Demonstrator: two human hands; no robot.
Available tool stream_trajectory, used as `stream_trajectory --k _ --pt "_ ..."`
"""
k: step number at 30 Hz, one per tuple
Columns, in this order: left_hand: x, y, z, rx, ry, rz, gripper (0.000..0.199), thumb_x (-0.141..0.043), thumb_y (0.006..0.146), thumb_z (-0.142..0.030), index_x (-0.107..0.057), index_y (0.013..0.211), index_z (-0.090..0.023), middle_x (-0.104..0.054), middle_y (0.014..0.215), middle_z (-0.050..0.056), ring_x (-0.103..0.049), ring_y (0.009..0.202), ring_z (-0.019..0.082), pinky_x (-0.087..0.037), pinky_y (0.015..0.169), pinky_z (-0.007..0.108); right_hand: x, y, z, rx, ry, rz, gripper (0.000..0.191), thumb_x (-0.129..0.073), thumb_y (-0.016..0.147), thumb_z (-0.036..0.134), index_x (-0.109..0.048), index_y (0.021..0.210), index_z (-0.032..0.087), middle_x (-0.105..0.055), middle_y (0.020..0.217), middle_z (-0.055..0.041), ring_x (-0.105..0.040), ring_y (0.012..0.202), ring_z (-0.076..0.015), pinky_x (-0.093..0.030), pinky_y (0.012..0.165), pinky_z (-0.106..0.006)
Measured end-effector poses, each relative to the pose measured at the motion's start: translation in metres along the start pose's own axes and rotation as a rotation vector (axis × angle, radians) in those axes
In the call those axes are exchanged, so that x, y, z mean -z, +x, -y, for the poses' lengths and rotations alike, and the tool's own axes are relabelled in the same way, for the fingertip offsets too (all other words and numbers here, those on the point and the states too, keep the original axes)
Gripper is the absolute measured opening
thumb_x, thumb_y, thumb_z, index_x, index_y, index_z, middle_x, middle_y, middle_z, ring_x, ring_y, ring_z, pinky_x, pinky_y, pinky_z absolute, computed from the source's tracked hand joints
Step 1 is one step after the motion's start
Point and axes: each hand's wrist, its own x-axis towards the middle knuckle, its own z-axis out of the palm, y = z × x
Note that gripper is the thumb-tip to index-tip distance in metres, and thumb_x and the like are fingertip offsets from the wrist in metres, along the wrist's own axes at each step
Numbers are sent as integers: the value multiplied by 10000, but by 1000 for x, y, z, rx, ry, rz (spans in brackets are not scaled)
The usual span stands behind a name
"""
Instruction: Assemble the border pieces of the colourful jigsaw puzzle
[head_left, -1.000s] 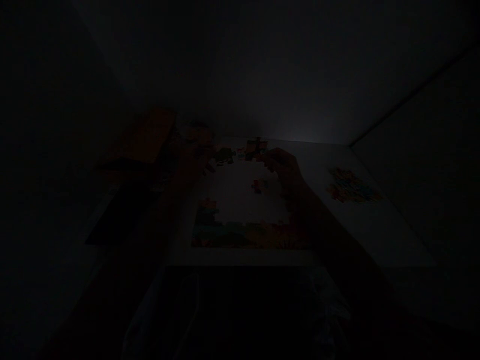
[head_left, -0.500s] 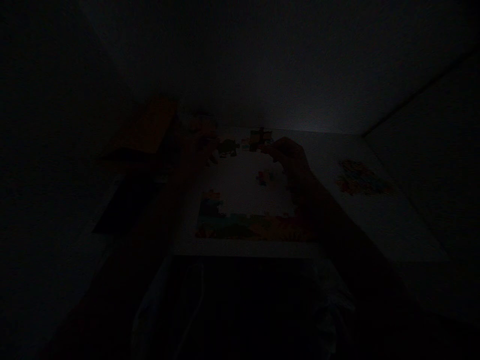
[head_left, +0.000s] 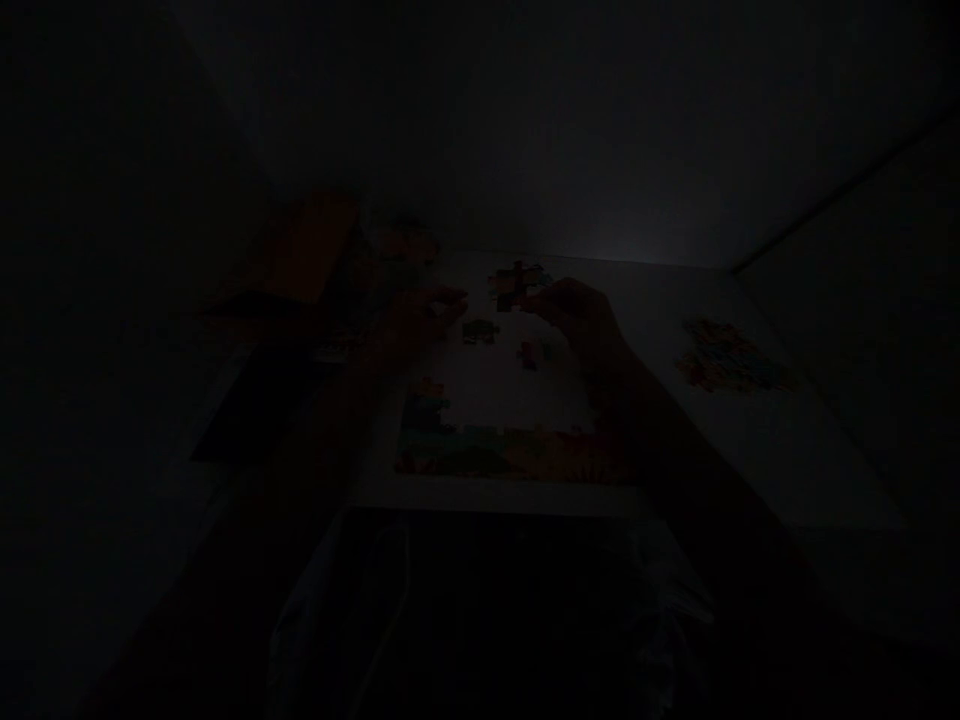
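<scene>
Low light throughout; shapes are legible, fine detail is not.

Surface: a pale desk [head_left: 780,460] carries the work. A jigsaw puzzle's assembled section [head_left: 480,455] lies along the near edge of the desk, with a short column of joined pieces rising from its left end. Pale bare surface lies beyond it.

Left hand [head_left: 420,318]: at the left side of the puzzle area, fingers stretched toward the centre of the desk and lying close together. Nearest item is a small joined group of pieces [head_left: 480,331], just beyond the fingertips and not touching them. Cannot tell whether the hand pinches anything.

Right hand [head_left: 574,315]: toward the far edge of the desk, fingers curled forward and close together. Fingertips sit just beside a cluster of joined pieces [head_left: 516,283] near the far edge. Cannot tell whether they touch it or pinch a piece.

Other pieces: a small reddish group [head_left: 529,354] lies between the hands and the assembled section, below the right fingertips. A loose heap of pieces [head_left: 727,357] lies toward the right edge of the desk, well apart from both hands.

Left of the desk: an orange flat object [head_left: 300,250] and a dark rectangular object [head_left: 255,405]; neither identifiable.
</scene>
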Motion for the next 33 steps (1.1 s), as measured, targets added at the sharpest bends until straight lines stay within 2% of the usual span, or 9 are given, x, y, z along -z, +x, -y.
stream_trajectory --k 3,7,11,15,19,22,25,28,33 --pt "-3 0 -6 -13 -107 -23 334 -926 1126 -459 -934 1389 -253 -936 1315 105 -823 881 192 -600 699 241 -2 -3 -4 7 -27 47 707 -1105 781 939 -832 895 297 -894 963 -75 -835 969 -302 -702 835 -448" --pt "-5 -1 -14 -44 -190 46 462 -1012 1052 -465 -902 1439 -236 -926 1267 111 -808 823 174 -579 659 234 -8 -9 -6 -22 -96 145 691 -1099 810 924 -832 891 292 -846 876 -58 -775 824 -268 -601 683 -388" --pt "0 -2 -15 -87 -139 93 362 -971 1055 -438 -914 1347 -231 -915 1156 89 -798 820 179 -553 650 231 -8 -14 2 -27 -158 259 615 -1077 881 866 -847 972 304 -821 851 -38 -721 756 -239 -536 643 -362" --pt "20 0 -10 -57 -56 137 293 -927 1046 -399 -939 1305 -262 -916 1095 72 -831 917 222 -567 687 229 1 -14 10 26 -256 299 560 -1147 834 751 -873 1046 312 -858 951 -51 -708 807 -233 -551 697 -368" --pt "46 -3 -3 9 16 347 237 -971 924 -351 -958 1156 -303 -924 1060 58 -883 984 269 -600 741 238 6 -11 5 20 -301 320 540 -1196 783 678 -866 995 307 -798 862 -30 -699 807 -238 -546 708 -375" --pt "55 -9 1 47 28 488 246 -999 855 -337 -954 1095 -314 -917 1021 55 -894 965 285 -605 750 245 5 -10 -3 -16 -290 346 494 -1199 795 628 -874 978 306 -758 813 -23 -700 786 -244 -541 701 -384" --pt "55 -14 1 93 30 481 189 -992 871 -297 -932 1050 -292 -893 963 64 -880 913 278 -592 743 250 4 -11 -8 -22 -283 377 463 -1177 830 631 -889 999 310 -748 799 -24 -711 786 -254 -555 710 -397" --pt "53 -18 1 125 39 423 156 -1007 889 -267 -888 992 -264 -868 941 68 -866 908 278 -595 758 266 5 -12 -10 -2 -313 388 498 -1120 875 730 -891 1023 314 -749 794 -25 -709 775 -253 -558 700 -394" --pt "52 -18 9 96 87 355 298 -1080 808 -260 -830 970 -267 -861 998 58 -840 967 289 -588 770 283 7 -11 -15 8 -350 381 488 -1072 915 755 -901 1050 318 -781 821 -40 -702 759 -253 -544 688 -399"
